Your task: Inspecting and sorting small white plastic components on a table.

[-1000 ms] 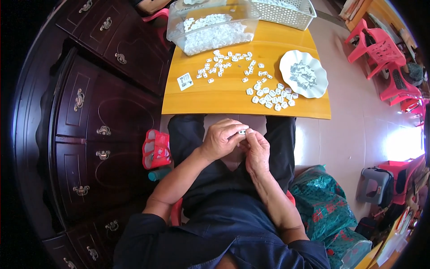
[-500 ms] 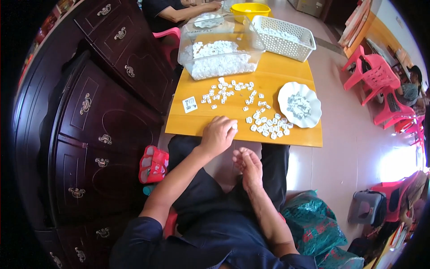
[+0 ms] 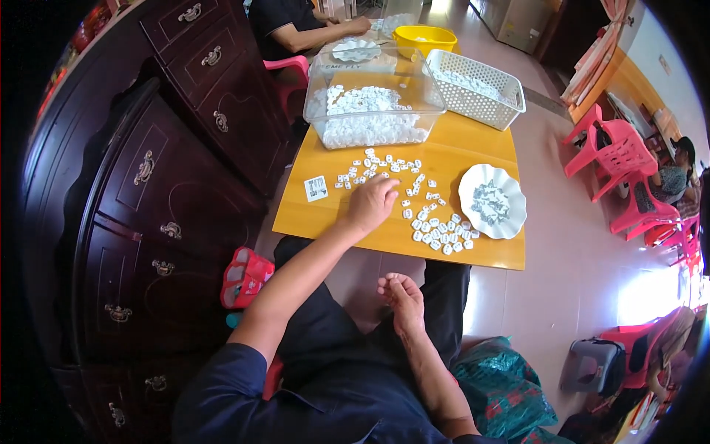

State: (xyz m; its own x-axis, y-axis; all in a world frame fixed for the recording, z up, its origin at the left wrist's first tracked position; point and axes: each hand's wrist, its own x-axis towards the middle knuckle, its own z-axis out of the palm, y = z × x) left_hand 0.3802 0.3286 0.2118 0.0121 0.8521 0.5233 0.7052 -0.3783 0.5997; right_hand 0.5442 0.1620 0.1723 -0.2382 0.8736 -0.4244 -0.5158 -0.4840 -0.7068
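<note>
1. Since the earlier frame, I see the left hand (image 3: 371,203) has gone farther over the worktop (image 3: 314,216), from its near edge to the scattered white pieces (image 3: 418,163); the right hand (image 3: 403,302) remains above the lap.
2. Left grip: fingers bent, palm down, the tips beside those pieces. From my end I cannot tell whether it pinches one.
3. Right grip: fingers curled, thumb close to the forefinger; I cannot tell if anything sits between them.
4. The white pieces lie loose ahead of the left hand and to its right, bunching into a denser cluster (image 3: 445,238) near the front edge.
5. Beside that cluster I have a wavy-rimmed white plate (image 3: 513,185) holding small grey bits (image 3: 490,203).
6. A square card (image 3: 316,189) lies left of the scatter; behind it stands a clear tub (image 3: 316,89) of white parts.
</note>
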